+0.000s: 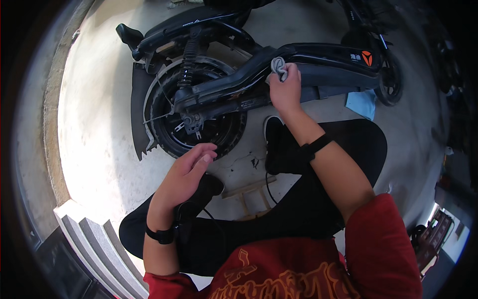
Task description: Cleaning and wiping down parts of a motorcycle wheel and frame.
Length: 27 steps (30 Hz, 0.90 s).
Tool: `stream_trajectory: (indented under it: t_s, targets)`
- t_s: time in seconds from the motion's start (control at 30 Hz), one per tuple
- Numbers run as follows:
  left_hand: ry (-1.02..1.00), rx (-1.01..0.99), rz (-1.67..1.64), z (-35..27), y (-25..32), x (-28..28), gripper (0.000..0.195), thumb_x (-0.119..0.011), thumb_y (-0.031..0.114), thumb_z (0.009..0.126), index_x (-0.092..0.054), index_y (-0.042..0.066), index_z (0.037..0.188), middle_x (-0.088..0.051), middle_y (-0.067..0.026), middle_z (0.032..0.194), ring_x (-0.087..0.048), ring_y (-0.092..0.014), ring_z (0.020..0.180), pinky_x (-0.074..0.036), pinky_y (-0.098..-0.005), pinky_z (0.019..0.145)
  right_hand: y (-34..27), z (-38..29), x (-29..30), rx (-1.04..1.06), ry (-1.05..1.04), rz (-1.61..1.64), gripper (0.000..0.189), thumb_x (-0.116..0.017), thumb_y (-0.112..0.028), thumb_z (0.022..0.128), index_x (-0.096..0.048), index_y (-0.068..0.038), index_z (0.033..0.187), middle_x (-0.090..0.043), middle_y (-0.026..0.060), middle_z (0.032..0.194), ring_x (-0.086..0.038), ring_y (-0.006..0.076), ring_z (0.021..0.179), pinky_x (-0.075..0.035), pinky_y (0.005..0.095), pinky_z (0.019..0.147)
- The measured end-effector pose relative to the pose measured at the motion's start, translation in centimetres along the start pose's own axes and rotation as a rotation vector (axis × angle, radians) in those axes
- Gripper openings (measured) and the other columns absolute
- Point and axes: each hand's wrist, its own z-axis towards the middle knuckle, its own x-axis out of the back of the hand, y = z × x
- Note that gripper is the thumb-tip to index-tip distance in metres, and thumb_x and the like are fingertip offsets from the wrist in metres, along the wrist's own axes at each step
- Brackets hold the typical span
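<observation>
A black electric scooter [224, 80] stands side-on before me, its rear wheel [239, 129] to the left and its front wheel [390, 80] to the right. My right hand [286, 89] grips a crumpled grey cloth [278, 64] against the glossy black side panel [317, 53], near where it slopes down to the rear. Empty and loosely curled, my left hand [186, 170] hovers by the lower edge of the rear tire, above my knee. Whether its fingertips touch the tire, I cannot tell. A coil-spring shock absorber [189, 56] rises over the rear wheel.
A light blue cloth or sheet [361, 102] lies on the concrete floor near the front wheel. Beneath me is a low wooden stool [246, 190]. Grey steps [95, 239] rise at lower left. A thin black cable [269, 188] hangs by my leg.
</observation>
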Motion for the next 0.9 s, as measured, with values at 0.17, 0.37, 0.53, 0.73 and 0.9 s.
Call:
stream_trajectory:
  t_s: [0.17,0.37,0.53,0.73,0.9]
  targets:
    - [-0.014,0.001,0.061,-0.3,-0.9,0.4,0.037,-0.049,0.020,0.113,-0.059,0.000,0.143,-0.069,-0.0106,0.124,-0.064,-0.020,0.119,-0.048,-0.0348,0.107,-6.1,-7.7,-1.0,0.075,-0.379,0.080,0.024,-0.071,-0.004,0.084,-0.054,-0.003,0.101,-0.057,0.0195,0.107,-0.061,0.0443,0.096,-0.051,0.0480,0.084]
    - [-0.016,-0.008,0.085,-0.4,-2.0,0.4,0.040,-0.054,0.023,0.111,-0.058,0.001,0.143,-0.072,-0.0153,0.126,-0.066,-0.022,0.116,-0.050,-0.0356,0.102,-7.5,-9.9,-2.7,0.076,-0.713,0.212,0.025,-0.072,-0.009,0.089,-0.065,-0.002,0.112,-0.067,0.0161,0.103,-0.067,0.0311,0.093,-0.053,0.0414,0.083]
    - [-0.030,-0.005,0.176,-0.9,-0.6,0.3,0.038,-0.052,0.019,0.112,-0.057,0.000,0.144,-0.070,-0.0111,0.125,-0.064,-0.020,0.118,-0.048,-0.0342,0.105,-8.5,-7.5,-1.1,-0.254,-0.804,0.541,0.026,-0.071,-0.016,0.094,-0.069,-0.004,0.117,-0.074,0.0075,0.101,-0.069,0.0178,0.088,-0.055,0.0341,0.079]
    - [0.013,-0.081,0.131,-0.7,0.5,-0.4,0.036,-0.055,0.017,0.111,-0.058,0.001,0.143,-0.070,-0.0097,0.124,-0.064,-0.017,0.116,-0.049,-0.0323,0.103,-10.8,-4.1,3.5,-0.717,-0.782,0.761,0.025,-0.069,-0.021,0.100,-0.069,-0.010,0.122,-0.072,-0.0014,0.097,-0.059,0.0045,0.071,-0.044,0.0214,0.058]
    - [0.039,-0.120,0.122,-1.1,0.1,-0.1,0.036,-0.059,0.018,0.110,-0.060,0.002,0.141,-0.072,-0.0111,0.123,-0.067,-0.018,0.110,-0.052,-0.0324,0.097,-16.1,0.8,11.7,-0.413,-0.610,0.987,0.028,-0.070,-0.020,0.101,-0.067,-0.010,0.127,-0.073,0.0009,0.106,-0.061,0.0055,0.078,-0.046,0.0222,0.063]
